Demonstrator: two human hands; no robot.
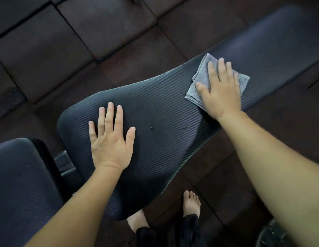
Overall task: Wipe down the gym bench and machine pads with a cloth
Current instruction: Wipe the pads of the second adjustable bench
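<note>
Two bare feet (191, 202) stood on dark rubber floor tiles (208, 175) at the near edge, below the wide end of the gym bench's padded tabletop (164, 113). A second pad (21, 175), in the same ribbed dark covering, sat just beside it to the left, with a metal bracket (64, 163) showing in the gap.

The left hand (110, 145) lay flat on the wide end, its fingers (109, 116) straight and slightly spread, holding nothing and apparently bracing. The covering there was finely ridged, rounded at the edges, and marked with small nicks and specks near the middle.

Farther along, where the tabletop narrowed, the right hand (221, 91) pressed a folded grey cloth (202, 75) flat against the surface. Its fingers (222, 68) lay straight on top of the cloth, not curled round it. The cloth looked like soft terry or microfibre, light and limp, folded into a rough square several layers thick. It would likely bunch or slip unless driven under a flat palm, or pinched at a folded edge to lift. The pad seemed firm yet cushioned, and its ridges would probably drag on the fabric.

Beyond the cloth, the tabletop reached a blurred far end above the square tiles.
</note>
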